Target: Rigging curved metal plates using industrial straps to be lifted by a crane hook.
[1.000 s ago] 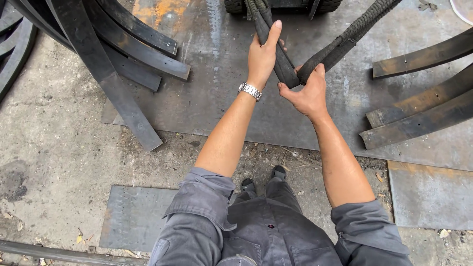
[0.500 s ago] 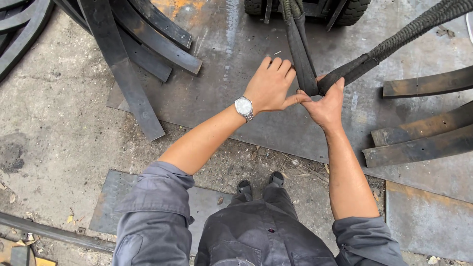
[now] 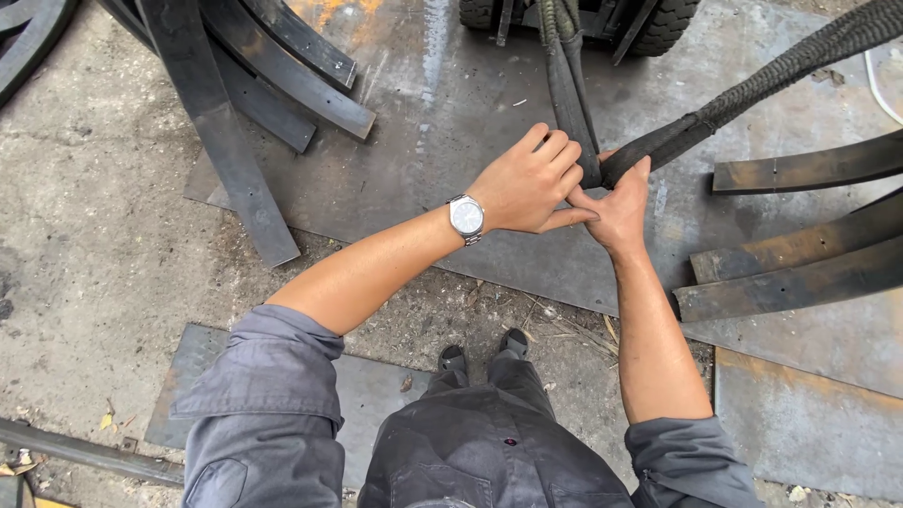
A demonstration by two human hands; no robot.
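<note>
Head view: both hands meet at the bend of a dark sling (image 3: 576, 103), which hangs taut above a steel plate (image 3: 451, 122) on the ground. The left hand (image 3: 527, 183), with a watch (image 3: 466, 216) on its wrist, lies fingers together against the sling's left strand. The right hand (image 3: 621, 202) is clamped around the bend from below, where the other strand runs up to the right. Curved steel strips (image 3: 245, 103) lie at upper left, and more strips (image 3: 800, 263) lie at right.
</note>
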